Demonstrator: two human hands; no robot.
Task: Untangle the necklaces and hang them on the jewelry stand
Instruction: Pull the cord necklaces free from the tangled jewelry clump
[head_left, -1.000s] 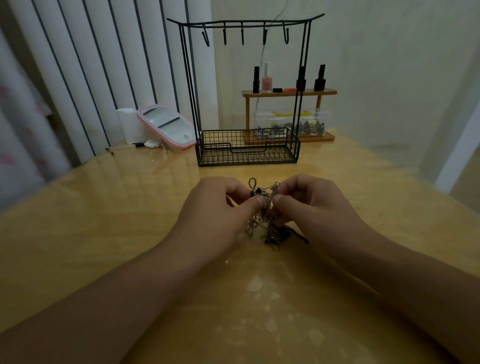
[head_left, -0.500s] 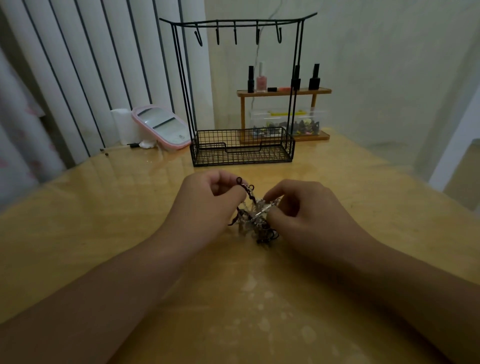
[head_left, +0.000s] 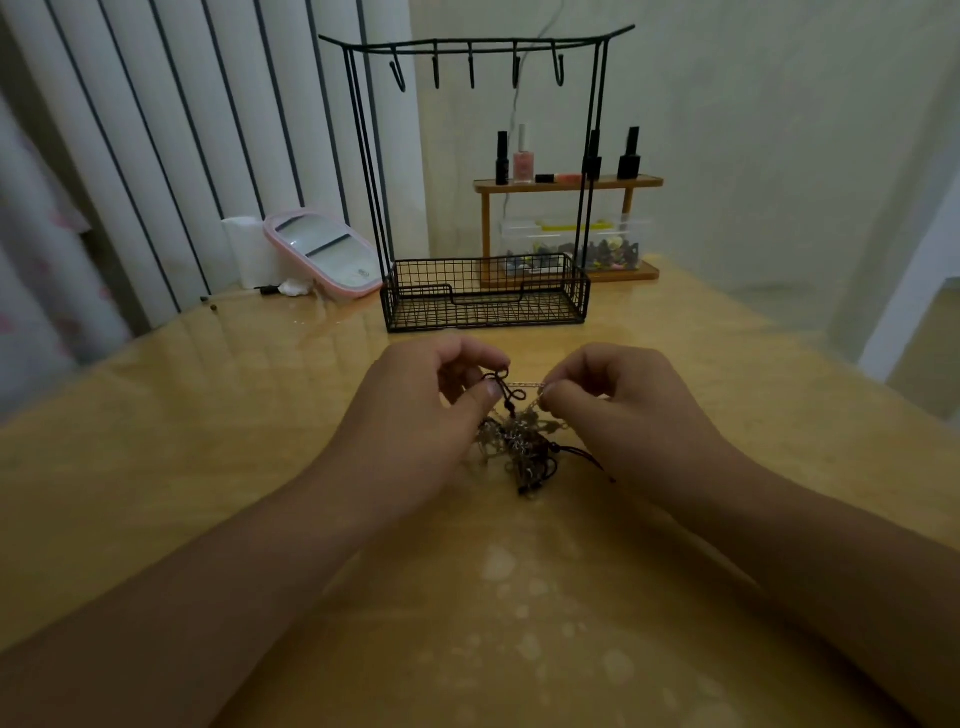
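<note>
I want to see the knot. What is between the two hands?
In the head view, a short stretch of silver chain runs between the left hand and right hand, with a dark cord loop beside it. The tangled necklaces hang below.

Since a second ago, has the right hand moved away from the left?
Yes. The right hand has pulled rightward from the left hand, stretching a short chain between them, nearer the wire basket.

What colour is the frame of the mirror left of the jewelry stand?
Pink; the mirror shows in the head view, leaning beside the black stand.
</note>
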